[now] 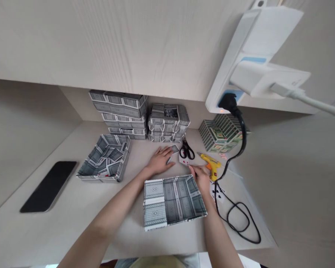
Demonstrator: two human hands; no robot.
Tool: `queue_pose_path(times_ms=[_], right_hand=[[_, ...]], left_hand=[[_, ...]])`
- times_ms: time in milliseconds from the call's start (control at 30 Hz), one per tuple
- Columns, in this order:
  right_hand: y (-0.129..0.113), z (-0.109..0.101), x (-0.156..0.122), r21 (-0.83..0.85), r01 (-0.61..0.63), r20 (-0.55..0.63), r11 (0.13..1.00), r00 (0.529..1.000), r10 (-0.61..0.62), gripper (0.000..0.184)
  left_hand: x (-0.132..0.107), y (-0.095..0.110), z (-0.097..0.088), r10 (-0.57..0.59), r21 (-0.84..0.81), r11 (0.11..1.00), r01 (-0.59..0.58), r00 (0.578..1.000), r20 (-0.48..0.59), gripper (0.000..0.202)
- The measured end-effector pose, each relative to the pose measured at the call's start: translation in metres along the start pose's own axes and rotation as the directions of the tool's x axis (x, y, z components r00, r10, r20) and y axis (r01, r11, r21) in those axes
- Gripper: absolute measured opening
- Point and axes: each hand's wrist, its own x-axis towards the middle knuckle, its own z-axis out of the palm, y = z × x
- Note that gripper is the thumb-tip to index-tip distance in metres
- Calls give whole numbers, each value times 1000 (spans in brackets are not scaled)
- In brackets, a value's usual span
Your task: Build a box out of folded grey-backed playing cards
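Note:
My left hand [159, 160] lies flat on the table with its fingers spread, the fingertips at a grey-patterned playing card [174, 149]. My right hand [201, 178] is closed behind the far right corner of an open box [155, 204] built from playing cards. What its fingers hold, if anything, is hidden. Just beyond that hand lies a card with red pips [184, 161], partly under black-handled scissors [187, 151]. A yellow glue gun [213, 163] rests on the table right beside the right hand.
Left stand a card tray [100, 178] with loose cards and a black phone [48, 186]. Stacked card boxes [123, 108], more card boxes [169, 124] and a green-striped card structure [223, 132] line the back. A black cord [242, 149] hangs from a power strip [234, 56] and coils at right.

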Motion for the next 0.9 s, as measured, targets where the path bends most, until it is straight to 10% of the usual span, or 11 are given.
queue_pose_path(times_ms=[233, 400, 500, 667, 800, 900], right_hand=[[-3, 2, -2, 333, -106, 201, 937, 979, 40, 19], [-7, 7, 0, 413, -353, 59, 839, 930, 362, 26], [-10, 9, 12, 476, -439, 17, 762, 871, 491, 32], [-28, 28, 47, 700, -537, 349, 471, 833, 431, 33], [-39, 57, 58, 781, -558, 493, 282, 827, 271, 42], [-38, 74, 51, 786, -538, 475, 304, 841, 260, 42]], left_hand=[[-28, 5, -8, 7, -138, 990, -12, 999, -39, 39], [-35, 3, -5, -141, -413, 908, 66, 978, -154, 33], [-32, -3, -5, -407, -689, 704, 171, 893, -194, 25], [-27, -22, -9, -752, -959, 227, 170, 656, -61, 31], [-27, -31, -12, -803, -985, 145, 88, 592, -65, 38], [-27, -29, -11, -813, -994, 50, 97, 582, 16, 36]])
